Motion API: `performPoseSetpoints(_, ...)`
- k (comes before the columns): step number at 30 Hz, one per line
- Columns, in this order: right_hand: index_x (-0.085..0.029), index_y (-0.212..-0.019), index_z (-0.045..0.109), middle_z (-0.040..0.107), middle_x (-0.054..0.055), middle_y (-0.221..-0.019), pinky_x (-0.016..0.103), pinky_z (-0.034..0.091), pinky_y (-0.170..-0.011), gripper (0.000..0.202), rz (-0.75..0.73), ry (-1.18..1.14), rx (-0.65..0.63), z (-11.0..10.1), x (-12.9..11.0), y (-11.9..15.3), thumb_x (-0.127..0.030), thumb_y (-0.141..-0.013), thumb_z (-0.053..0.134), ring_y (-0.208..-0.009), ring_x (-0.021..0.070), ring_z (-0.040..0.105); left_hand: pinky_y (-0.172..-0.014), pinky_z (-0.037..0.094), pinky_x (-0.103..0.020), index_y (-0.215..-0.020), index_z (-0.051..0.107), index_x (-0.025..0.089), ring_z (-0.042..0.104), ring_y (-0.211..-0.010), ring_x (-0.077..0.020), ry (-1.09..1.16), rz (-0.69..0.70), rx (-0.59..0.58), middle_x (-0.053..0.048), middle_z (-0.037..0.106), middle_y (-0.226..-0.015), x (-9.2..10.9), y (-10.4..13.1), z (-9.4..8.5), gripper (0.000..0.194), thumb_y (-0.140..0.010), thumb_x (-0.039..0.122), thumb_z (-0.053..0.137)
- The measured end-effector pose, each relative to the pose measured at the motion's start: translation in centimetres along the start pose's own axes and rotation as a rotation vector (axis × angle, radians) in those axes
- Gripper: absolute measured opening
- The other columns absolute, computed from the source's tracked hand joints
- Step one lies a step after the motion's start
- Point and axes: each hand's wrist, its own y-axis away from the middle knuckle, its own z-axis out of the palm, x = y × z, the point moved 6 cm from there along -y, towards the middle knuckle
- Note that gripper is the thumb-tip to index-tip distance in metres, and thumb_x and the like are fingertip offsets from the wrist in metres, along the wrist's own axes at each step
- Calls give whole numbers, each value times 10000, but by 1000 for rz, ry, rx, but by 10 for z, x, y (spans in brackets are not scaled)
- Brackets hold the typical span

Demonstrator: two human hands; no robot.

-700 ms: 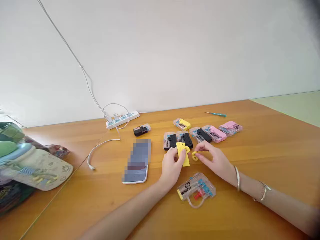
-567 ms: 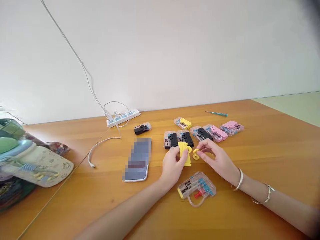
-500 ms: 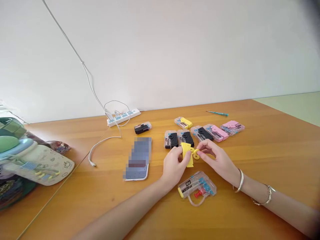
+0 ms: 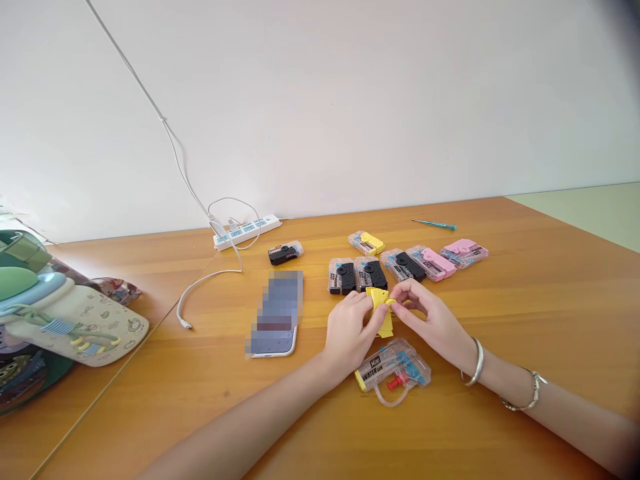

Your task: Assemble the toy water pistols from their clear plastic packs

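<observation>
My left hand [image 4: 350,327] is closed around a flat yellow plastic piece [image 4: 385,327], held just above the table. My right hand [image 4: 425,310] pinches a small yellow round part [image 4: 391,303] against the piece's right side; the fingers partly cover it. Just below the hands lies a clear toy water gun [image 4: 395,373] with a red trigger, blue inner parts and a yellow end. Beyond the hands, two folded water guns with black covers, a left one [image 4: 343,277] and a right one [image 4: 371,275], lie side by side.
Farther right lie another black-covered water gun [image 4: 405,265] and pink ones [image 4: 434,263]. A yellow one [image 4: 367,243], a black one [image 4: 286,253] and a screwdriver [image 4: 435,225] lie farther back. Left are a phone [image 4: 273,343], power strip [image 4: 247,232], white cable [image 4: 200,280] and bottle [image 4: 100,327].
My right hand has moved slightly left, bringing the round yellow part from beside the flat piece up against it. My left hand still grips the piece, now turned slightly.
</observation>
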Motion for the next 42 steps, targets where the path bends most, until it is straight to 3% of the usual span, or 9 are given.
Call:
performPoseSetpoints(7,-217,-867,468,537,14,-831,262,459,-646,148,19,20,-122,5,0,1,-353,-887,413,-755,146,528,-609,363,-249,-697,530,189,474,-713,-147,-16,14,10,7,559,-679,-1,0,2,284,-896,347,402)
performPoseSetpoints(18,-217,-880,475,549,19,-870,293,461,-736,161,-59,28,-93,1,0,-3,-355,-906,398,-793,150,538,-619,376,-256,-655,490,190,488,-710,-154,-22,17,42,0,553,-689,0,-1,-1,290,-890,326,389)
performPoseSetpoints(23,-219,-987,462,583,56,-931,370,459,-780,139,-123,336,-23,-9,11,-9,-307,-889,417,-860,194,555,-632,391,-249,-751,478,203,517,-711,-147,15,-72,82,9,560,-747,-6,0,-3,219,-886,354,396)
performPoseSetpoints(27,-220,-941,511,591,80,-956,424,454,-782,107,-251,646,-125,-2,11,-9,-259,-856,459,-917,246,531,-651,412,-254,-814,471,201,526,-733,-150,44,-129,81,2,550,-775,-10,0,-1,194,-875,376,414)
performPoseSetpoints(30,-223,-837,534,590,80,-909,417,458,-751,88,-270,700,-154,0,12,-9,-257,-861,457,-881,250,524,-692,425,-267,-820,523,198,522,-780,-157,60,-97,90,-5,549,-790,-9,0,-2,188,-872,354,433)
performPoseSetpoints(35,-224,-797,531,596,53,-839,390,458,-721,45,-182,450,-109,-7,15,-13,-244,-829,505,-802,213,529,-794,432,-312,-832,600,202,491,-874,-182,97,15,100,-21,614,-839,-2,-2,-4,145,-849,312,508)
performPoseSetpoints(42,-202,-830,525,556,-3,-816,297,464,-680,265,212,-352,-72,-15,25,-18,-448,-763,598,-749,144,560,-891,404,-329,-874,670,241,461,-958,-184,150,127,64,3,669,-927,6,-2,-4,100,-803,236,600)
